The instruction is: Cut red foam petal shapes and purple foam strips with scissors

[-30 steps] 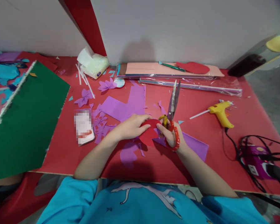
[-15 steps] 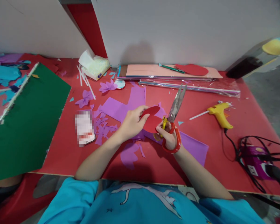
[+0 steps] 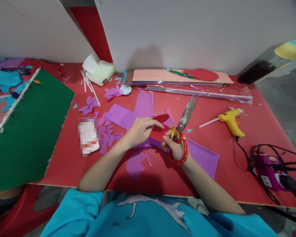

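Observation:
My left hand (image 3: 140, 131) pinches a red oval paper piece (image 3: 159, 125), folded or doubled, just above the red table (image 3: 212, 177). My right hand (image 3: 175, 144) grips red-and-yellow-handled scissors (image 3: 184, 126); their steel blades point up and to the right, almost closed. The thumb of that hand touches the red piece's right edge. Purple paper sheets (image 3: 133, 113) and purple scraps (image 3: 135, 164) lie under and around both hands.
A large green sheet (image 3: 27, 128) covers the table's left. A phone (image 3: 88, 136) lies left of my hands. A yellow glue gun (image 3: 230, 120) and a purple power strip with cables (image 3: 271, 171) sit right. Paper packs (image 3: 182, 79), purple paper flowers (image 3: 113, 92) and a tissue pack (image 3: 98, 70) line the back.
The red piece has been lifted and turned between my hands. The scissors swung from upright to tilted right, and their blades went from parted to nearly closed.

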{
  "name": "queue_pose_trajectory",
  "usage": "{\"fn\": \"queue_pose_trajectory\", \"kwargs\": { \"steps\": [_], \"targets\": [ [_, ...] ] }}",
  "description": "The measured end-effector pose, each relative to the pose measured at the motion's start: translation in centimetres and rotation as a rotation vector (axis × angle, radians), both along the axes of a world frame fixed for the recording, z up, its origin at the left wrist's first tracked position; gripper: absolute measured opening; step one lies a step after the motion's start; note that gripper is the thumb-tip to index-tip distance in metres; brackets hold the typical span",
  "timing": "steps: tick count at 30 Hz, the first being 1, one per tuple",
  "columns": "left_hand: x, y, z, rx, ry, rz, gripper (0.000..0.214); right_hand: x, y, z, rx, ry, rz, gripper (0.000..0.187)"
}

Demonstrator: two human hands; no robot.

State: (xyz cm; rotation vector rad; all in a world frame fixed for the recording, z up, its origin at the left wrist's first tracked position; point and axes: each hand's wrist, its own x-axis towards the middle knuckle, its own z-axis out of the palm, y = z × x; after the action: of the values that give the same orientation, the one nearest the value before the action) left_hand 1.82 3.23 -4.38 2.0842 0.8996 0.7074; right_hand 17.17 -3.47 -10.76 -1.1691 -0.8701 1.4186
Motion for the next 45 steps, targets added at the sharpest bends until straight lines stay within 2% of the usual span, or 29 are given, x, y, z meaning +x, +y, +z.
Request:
{"fn": "queue_pose_trajectory", "kwargs": {
  "steps": [4,8,16,20,23,28,31,36,45],
  "targets": [
    [-0.1,0.3,-0.2,0.020,0.026,-0.023,0.029,0.0,-0.1,-0.1,-0.016,-0.007,0.000,0.027],
    [-0.3,0.4,-0.2,-0.001,0.047,-0.049,0.028,0.3,0.1,-0.4,-0.044,-0.031,-0.088,0.028],
    [-0.1,0.4,-0.1,-0.065,0.197,-0.268,0.029,0.8,0.6,-0.2,-0.022,-0.113,-0.133,0.025],
    [-0.1,0.5,-0.2,-0.088,0.225,-0.314,0.028,0.8,0.6,0.4,-0.016,-0.178,-0.133,0.026],
    [-0.4,0.7,-0.2,-0.096,0.238,-0.312,0.029,0.7,0.6,0.4,-0.027,-0.157,-0.124,0.029],
    [-0.9,1.1,0.1,-0.057,0.214,-0.242,0.031,0.4,0.3,-0.4,-0.062,-0.001,-0.036,0.032],
    [-1.0,1.1,0.2,-0.038,0.202,-0.202,0.032,0.2,-0.1,-0.8,-0.064,-0.008,0.015,0.033],
    [-0.7,0.9,0.1,-0.027,0.240,-0.215,0.034,-0.2,-0.4,-1.1,-0.120,-0.056,-0.085,0.037],
    [-0.5,0.7,0.1,-0.053,0.229,-0.202,0.028,-0.2,-0.2,-1.1,-0.131,-0.060,-0.141,0.037]
  ]
}}
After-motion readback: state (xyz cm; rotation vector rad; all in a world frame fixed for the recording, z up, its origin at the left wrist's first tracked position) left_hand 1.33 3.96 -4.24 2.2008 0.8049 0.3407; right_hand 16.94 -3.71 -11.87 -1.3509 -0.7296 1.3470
